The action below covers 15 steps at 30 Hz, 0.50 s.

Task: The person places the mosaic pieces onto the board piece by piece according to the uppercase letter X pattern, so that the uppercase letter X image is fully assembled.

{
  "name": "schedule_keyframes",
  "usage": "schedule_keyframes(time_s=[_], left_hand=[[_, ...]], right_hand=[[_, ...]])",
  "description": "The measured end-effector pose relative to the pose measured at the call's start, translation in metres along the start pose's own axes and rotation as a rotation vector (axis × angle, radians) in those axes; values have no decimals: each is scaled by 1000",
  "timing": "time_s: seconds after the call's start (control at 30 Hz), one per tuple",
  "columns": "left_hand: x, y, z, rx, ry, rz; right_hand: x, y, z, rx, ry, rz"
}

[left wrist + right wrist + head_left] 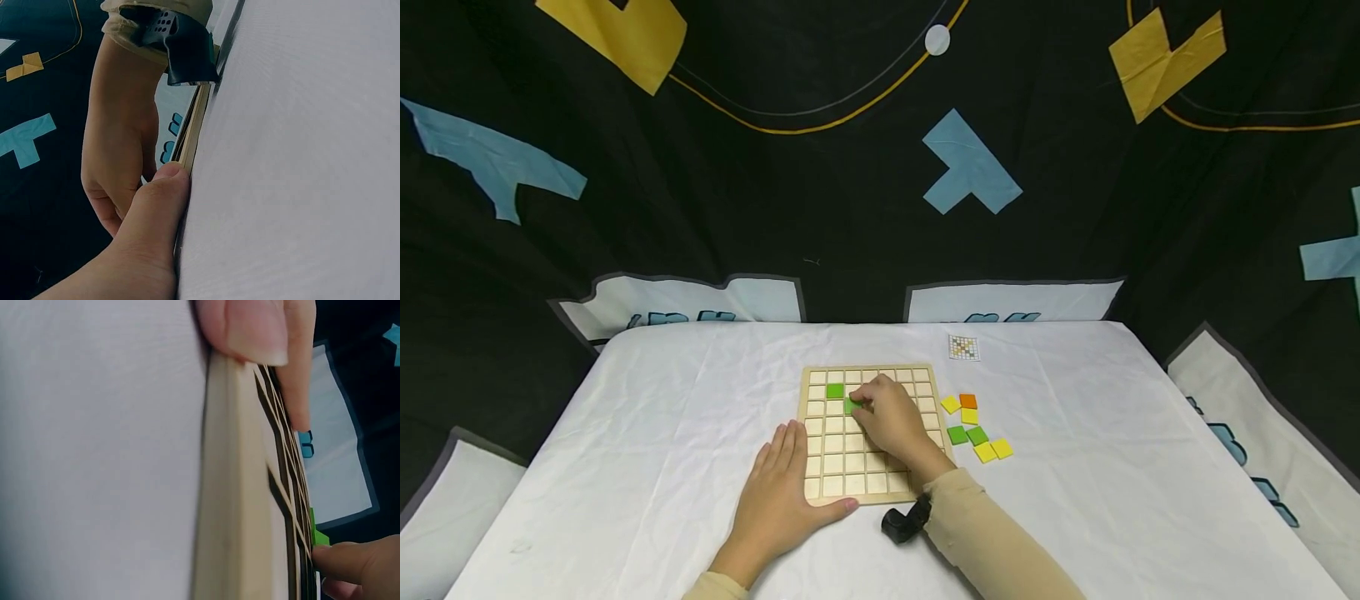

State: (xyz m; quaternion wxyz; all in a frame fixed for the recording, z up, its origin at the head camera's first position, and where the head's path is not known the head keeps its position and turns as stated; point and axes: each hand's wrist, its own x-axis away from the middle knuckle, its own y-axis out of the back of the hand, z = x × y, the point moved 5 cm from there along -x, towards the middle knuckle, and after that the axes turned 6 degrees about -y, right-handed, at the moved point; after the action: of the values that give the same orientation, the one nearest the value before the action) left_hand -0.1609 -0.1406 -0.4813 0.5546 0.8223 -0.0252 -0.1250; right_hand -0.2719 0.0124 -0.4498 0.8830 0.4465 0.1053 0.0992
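A wooden grid board (pixel 833 464) lies flat on the white-covered table. My left hand (pixel 778 492) rests against its left side with straight fingers, the thumb touching the front edge; that thumb (pixel 159 194) also shows at the rim in the left wrist view. Over the upper middle of the grid, my right hand (pixel 893 419) pinches a green tile (pixel 852 406) between thumb and fingertips. In the right wrist view, this tile (pixel 320 538) is tilted, with its lower edge at the grid. Another green tile (pixel 835 391) sits in a cell up and to the left.
Right of the board lie loose square tiles: an orange tile (pixel 967 402), green tiles (pixel 977 435) and several yellow tiles (pixel 1002 448). A small card with a coloured grid pattern (pixel 964 347) lies farther back. A dark curtain (pixel 850 225) hangs behind the table.
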Motion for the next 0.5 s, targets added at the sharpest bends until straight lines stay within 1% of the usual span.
schedule_keyframes(time_s=[0.1, 0.2, 0.27, 0.37, 0.43, 0.5], left_hand=[[0, 0, 0, 0, 2, 3], [-1, 0, -1, 1, 0, 2], [-1, 0, -1, 2, -2, -1], [0, -1, 0, 0, -3, -5], [0, -1, 0, -2, -1, -6], [0, -1, 0, -3, 2, -7]], right_hand=[[2, 0, -1, 29, 34, 16], [5, 1, -2, 36, 81, 44], [6, 2, -4, 1, 98, 68], [9, 7, -10, -92, 97, 91], [10, 14, -15, -152, 82, 86], [13, 23, -22, -178, 72, 65]])
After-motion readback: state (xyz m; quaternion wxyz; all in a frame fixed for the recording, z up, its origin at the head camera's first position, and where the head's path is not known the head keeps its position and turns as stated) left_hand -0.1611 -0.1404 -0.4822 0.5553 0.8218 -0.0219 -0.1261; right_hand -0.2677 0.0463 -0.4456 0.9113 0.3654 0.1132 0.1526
